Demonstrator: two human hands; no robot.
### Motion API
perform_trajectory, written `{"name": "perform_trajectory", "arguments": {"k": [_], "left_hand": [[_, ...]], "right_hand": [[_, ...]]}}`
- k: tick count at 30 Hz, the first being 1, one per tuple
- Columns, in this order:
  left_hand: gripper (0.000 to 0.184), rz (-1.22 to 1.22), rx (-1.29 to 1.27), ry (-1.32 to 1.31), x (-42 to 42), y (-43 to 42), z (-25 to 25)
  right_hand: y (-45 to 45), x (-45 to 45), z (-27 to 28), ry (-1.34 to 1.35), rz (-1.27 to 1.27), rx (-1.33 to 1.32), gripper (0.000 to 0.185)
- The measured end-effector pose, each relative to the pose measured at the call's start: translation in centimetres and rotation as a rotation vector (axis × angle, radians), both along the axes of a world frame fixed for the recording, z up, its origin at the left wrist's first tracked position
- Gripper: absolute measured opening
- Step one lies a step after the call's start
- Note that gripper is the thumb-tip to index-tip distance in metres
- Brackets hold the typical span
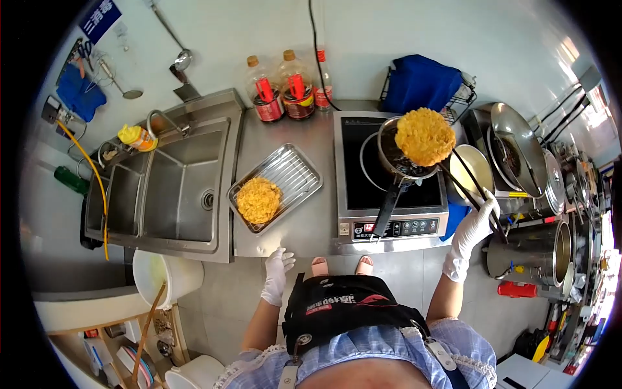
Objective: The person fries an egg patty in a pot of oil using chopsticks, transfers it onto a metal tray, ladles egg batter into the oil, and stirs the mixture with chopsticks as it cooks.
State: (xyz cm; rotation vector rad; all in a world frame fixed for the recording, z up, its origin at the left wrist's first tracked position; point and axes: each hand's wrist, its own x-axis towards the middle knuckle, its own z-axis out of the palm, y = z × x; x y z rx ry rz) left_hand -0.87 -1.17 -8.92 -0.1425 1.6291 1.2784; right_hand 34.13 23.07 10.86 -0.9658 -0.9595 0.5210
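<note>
My right hand (476, 227), in a white glove, is closed on long dark chopsticks (468, 193). Their tips hold a golden fried patty (425, 137) above a small pot (391, 146) of dark liquid on the induction cooker (353, 194). The pot's black handle (387, 211) points toward me. My gloved left hand (278, 267) is by the counter's front edge, fingers apart, holding nothing. Beyond it, a second fried patty (258, 200) lies at the near left end of a metal tray with a rack (295, 170).
A double sink (184, 188) is on the left, with a white bucket (150, 275) below. Bottles (297, 91) stand against the wall. Right of the cooker are a pale round container (476, 170), a wok (518, 139) and a large steel pot (531, 253).
</note>
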Motion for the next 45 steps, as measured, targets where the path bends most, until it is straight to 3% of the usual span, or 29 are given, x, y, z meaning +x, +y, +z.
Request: {"name": "perform_trajectory", "arguments": {"k": [2, 8, 11, 19, 27, 45], "left_hand": [[0.030, 0.027, -0.002, 0.001, -0.1, -0.2, -0.1], [0.029, 0.105, 0.025, -0.010, -1.7, -2.1, -0.2], [0.030, 0.133, 0.039, -0.005, -2.5, -3.6, -0.4], [0.032, 0.182, -0.020, 0.002, -4.7, -7.9, 0.0], [0.030, 0.261, -0.054, -0.020, -6.6, -10.1, 0.4], [0.031, 0.126, -0.065, -0.054, -7.7, -8.3, -0.9]], "right_hand": [[-0.1, -0.3, -0.1, 0.053, 0.007, -0.108, 0.031], [-1.5, -6.9, 1.3, 0.218, 0.281, -0.025, 0.039], [-2.9, -11.9, 0.3, 0.267, 0.415, -0.165, 0.041], [-7.3, -23.8, -7.9, 0.448, 0.716, -0.387, 0.031], [-8.3, -26.0, -15.7, 0.475, 0.755, -0.575, 0.025], [-8.5, -26.6, -19.0, 0.466, 0.754, -0.701, 0.034]]}}
